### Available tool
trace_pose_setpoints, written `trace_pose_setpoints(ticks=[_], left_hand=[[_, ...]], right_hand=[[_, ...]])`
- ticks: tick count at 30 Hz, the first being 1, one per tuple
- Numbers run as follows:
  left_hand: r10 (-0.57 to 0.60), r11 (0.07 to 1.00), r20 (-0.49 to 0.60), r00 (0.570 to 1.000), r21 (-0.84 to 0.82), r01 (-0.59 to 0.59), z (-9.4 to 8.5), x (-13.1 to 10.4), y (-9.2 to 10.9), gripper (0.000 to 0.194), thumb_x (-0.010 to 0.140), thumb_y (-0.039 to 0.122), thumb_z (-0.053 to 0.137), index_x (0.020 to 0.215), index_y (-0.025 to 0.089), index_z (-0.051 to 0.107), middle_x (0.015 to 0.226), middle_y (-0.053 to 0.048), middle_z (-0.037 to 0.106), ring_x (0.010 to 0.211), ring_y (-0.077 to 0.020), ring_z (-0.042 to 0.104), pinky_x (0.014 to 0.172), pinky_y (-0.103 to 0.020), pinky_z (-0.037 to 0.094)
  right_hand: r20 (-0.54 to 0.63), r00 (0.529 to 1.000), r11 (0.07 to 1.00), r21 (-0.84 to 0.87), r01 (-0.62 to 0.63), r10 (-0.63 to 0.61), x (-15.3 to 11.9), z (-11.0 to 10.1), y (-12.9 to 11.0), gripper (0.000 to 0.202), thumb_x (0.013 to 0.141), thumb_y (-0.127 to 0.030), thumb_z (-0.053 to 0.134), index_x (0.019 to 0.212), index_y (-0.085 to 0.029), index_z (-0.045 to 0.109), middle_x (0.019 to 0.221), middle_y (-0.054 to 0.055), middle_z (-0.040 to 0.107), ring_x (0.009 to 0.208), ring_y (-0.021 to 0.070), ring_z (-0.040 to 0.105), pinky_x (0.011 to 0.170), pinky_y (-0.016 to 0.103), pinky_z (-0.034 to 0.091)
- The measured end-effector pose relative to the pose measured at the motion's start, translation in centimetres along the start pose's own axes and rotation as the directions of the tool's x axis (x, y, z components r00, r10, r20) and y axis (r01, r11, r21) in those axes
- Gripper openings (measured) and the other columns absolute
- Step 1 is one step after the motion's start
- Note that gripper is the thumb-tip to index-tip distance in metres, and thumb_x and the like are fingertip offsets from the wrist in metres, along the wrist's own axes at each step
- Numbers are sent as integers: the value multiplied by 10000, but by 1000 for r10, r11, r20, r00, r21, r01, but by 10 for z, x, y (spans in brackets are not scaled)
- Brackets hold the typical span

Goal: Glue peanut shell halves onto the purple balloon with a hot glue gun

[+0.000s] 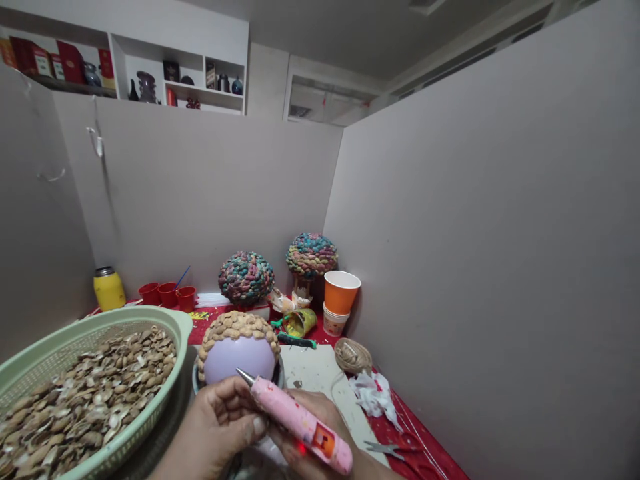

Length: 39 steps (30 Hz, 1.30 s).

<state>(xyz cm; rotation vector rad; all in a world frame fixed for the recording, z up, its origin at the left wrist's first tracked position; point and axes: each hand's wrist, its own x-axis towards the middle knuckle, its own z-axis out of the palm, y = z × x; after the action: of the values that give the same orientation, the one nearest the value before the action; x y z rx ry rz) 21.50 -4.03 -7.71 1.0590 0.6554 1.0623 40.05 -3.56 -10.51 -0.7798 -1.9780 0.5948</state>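
Observation:
My right hand (pixel 320 410) is closed around a pink hot glue gun (pixel 293 407), its metal nozzle pointing up and left. A red light glows near its lower end. Just left of the nozzle, my left hand (pixel 220 417) has its fingers curled and thumb bent in; whatever they pinch is hidden. Beyond both hands sits a lilac balloon (pixel 239 358) in a bowl (pixel 196 380). Tan nutshell halves (pixel 240 325) cover its top and sides, while the side facing me is bare. A green basket (pixel 183 327) of loose nutshells (pixel 95 400) stands at the left.
Two colourful shell-covered domes (pixel 247 277) stand at the back. Right of them are stacked paper cups (pixel 342 293), twine (pixel 353 355), crumpled white plastic (pixel 374 397) and scissors (pixel 385 450). Red cups (pixel 167 294) and a yellow jar (pixel 109 290) stand back left. Grey partitions (pixel 480 233) enclose the table.

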Motion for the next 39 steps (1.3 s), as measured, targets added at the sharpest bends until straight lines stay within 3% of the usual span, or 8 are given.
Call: trace_pose_setpoints(ticks=[3, 11, 17, 25, 33, 39], left_hand=[[-57, 998, 8, 998, -7, 57, -3, 0, 0, 364, 592, 340, 906, 848, 145, 736, 820, -69, 739, 767, -188, 661, 743, -279, 494], [-55, 998, -8, 998, -38, 55, 3, -3, 5, 407, 537, 299, 937, 858, 165, 725, 811, -48, 731, 799, -178, 664, 766, -260, 506], [-82, 992, -17, 996, -99, 80, 12, -8, 15, 427, 495, 251, 953, 800, 166, 666, 736, -7, 705, 728, -136, 652, 690, -210, 484], [-80, 992, -35, 996, -104, 76, 14, -6, 16, 512, 421, 141, 956, 731, 178, 551, 610, 66, 594, 566, -74, 539, 558, -163, 401], [23, 999, -133, 991, -29, -27, 17, -6, 8, 414, 473, 142, 933, 708, 169, 594, 661, 36, 627, 639, -102, 570, 614, -185, 458], [69, 998, -193, 979, 19, -67, 2, 0, 8, 393, 568, 200, 906, 747, 185, 556, 703, 24, 668, 678, -116, 596, 642, -197, 465]], right_hand=[[-10, 1000, 1000, 26, 16, -16, -1, 1, 2, 324, 915, -479, 558, 762, -193, 548, 664, -8, 523, 555, 119, 484, 543, 208, 464], [-56, 998, 999, 27, 18, -16, -6, 10, 15, 360, 893, -499, 596, 710, -195, 536, 603, -26, 466, 498, 107, 433, 482, 200, 432], [-45, 998, 999, 42, 33, -31, -5, 14, 16, 340, 897, -477, 577, 707, -197, 538, 579, -30, 454, 483, 107, 424, 467, 201, 423], [-47, 997, 998, 1, 64, -64, -2, 13, 12, 349, 838, -440, 600, 646, -217, 411, 562, -48, 390, 458, 95, 390, 412, 203, 344], [-108, 938, 939, -143, 312, -328, 4, 8, 11, 361, 937, -494, 440, 688, -234, 407, 568, -38, 429, 456, 113, 397, 428, 231, 338], [-168, 890, 903, -159, 399, -423, 2, 11, 18, 287, 981, -432, 419, 776, -238, 474, 568, -22, 501, 449, 132, 459, 431, 242, 352]])
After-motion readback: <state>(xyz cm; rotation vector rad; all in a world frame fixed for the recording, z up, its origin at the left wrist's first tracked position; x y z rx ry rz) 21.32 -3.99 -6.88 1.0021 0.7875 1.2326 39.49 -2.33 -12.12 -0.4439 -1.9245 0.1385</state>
